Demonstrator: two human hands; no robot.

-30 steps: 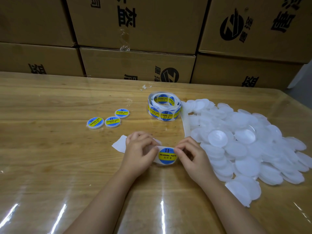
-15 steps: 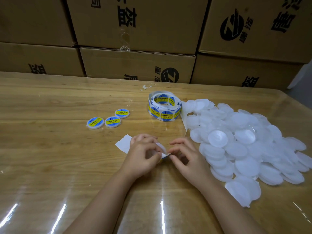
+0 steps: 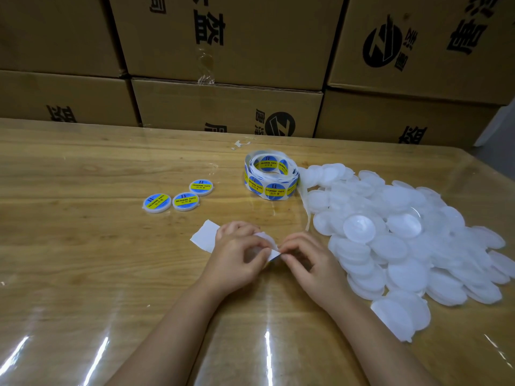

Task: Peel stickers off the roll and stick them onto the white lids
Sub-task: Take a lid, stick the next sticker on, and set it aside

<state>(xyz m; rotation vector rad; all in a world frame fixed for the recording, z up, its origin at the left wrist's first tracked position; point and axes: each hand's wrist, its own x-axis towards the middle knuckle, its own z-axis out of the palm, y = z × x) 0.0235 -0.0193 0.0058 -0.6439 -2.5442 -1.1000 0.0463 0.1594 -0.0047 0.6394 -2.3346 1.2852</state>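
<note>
At a plastic-covered wooden table [image 3: 83, 260], a person's left hand [image 3: 239, 259] curls round a white backing strip [image 3: 204, 238], pinching it. The right hand [image 3: 310, 264] pinches the strip's near corner with its fingertips, which hide any sticker there. The sticker roll [image 3: 271, 178] stands beyond, just beside the heaped white lids [image 3: 404, 246]. Three labelled lids [image 3: 178, 197] lie to its left, before cropped cardboard boxes [image 3: 223, 107].

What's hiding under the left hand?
A white strip pokes out both sides of the left hand; the right hand pinches its right tip. The middle is covered, so any sticker there can't be seen.
</note>
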